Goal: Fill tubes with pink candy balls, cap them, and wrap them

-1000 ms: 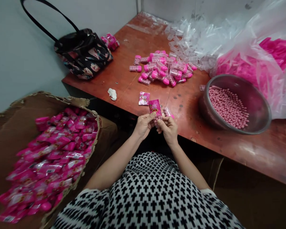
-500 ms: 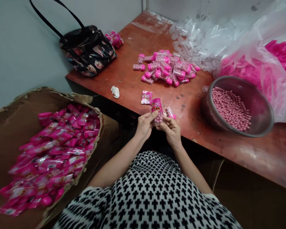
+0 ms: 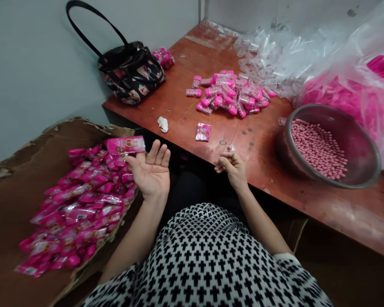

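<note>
So the left hand [image 3: 152, 175] is palm up with fingers spread, gripping nothing, hanging over the right edge of the cardboard box [image 3: 6, 204]. A pink packet [image 3: 124, 146] is right by its thumb, above the pile of packs [image 3: 83, 200] near the box's far right corner. Can't tell if it's touching the thumb or in mid-air.

That's my worry tbh: with no fingers around it, a bad angle or a bump on that ragged rim could send it down the gap between box and table [image 3: 182, 104].

Right hand [image 3: 232, 168] is at the table's front edge, fingers curled. There's something clear [image 3: 232, 148] just beyond the knuckles, but can't say whether it's being held. If it's loose, a careless swipe might roll it off that edge.

A flat sachet [image 3: 203, 132] lies near the same edge, left of the right hand, so a sleeve could drag it off. And that bowl [image 3: 376, 166] of pink beads [image 3: 318, 149] is close to the front edge too; one elbow and they're everywhere.
</note>
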Available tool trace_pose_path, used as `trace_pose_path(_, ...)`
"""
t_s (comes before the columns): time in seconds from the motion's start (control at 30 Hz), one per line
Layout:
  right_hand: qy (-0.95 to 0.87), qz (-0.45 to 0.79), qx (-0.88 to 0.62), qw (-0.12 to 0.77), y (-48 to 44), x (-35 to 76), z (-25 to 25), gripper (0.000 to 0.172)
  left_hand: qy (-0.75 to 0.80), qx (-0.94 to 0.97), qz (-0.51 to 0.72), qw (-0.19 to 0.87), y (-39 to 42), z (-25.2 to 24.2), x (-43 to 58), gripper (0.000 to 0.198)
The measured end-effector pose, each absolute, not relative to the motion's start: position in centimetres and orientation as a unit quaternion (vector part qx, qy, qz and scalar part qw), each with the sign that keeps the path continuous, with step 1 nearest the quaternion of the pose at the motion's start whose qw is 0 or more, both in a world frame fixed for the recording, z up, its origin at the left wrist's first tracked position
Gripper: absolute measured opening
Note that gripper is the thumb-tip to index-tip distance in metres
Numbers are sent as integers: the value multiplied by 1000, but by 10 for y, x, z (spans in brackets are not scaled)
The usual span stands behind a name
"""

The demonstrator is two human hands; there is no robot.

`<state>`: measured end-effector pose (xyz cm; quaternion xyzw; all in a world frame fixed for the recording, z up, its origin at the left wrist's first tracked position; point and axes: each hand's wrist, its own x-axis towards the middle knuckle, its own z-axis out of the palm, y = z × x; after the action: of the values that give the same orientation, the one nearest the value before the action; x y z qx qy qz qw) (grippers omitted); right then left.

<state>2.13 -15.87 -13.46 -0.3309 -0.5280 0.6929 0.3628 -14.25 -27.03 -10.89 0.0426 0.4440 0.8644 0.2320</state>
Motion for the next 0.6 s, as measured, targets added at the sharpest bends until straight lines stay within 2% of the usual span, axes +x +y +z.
trace_pose_path(0.13, -540, 671, -369, 350, -149, 31, -145, 26, 592, 159, 771, 175, -236, -133, -161, 47)
trace_pose_path(0.27, -562, 655, -379, 334, -149, 32, -147, 25, 752, 416, 504, 89, -181, -158, -165, 40)
trace_pose_path(0.37, -574, 642, -385, 332, -147, 32, -141, 23, 786, 495, 367, 46, -156, -172, -165, 32)
trace_pose_path(0.47, -591, 630, -383, 328, -140, 30, -137, 23, 787, 510, 346, 16, -150, -183, -165, 27)
trace_pose_path(0.6, -632, 573, -381, 357, -121, 15, -141, 25, 764, 511, 393, -11, -153, -190, -163, 21)
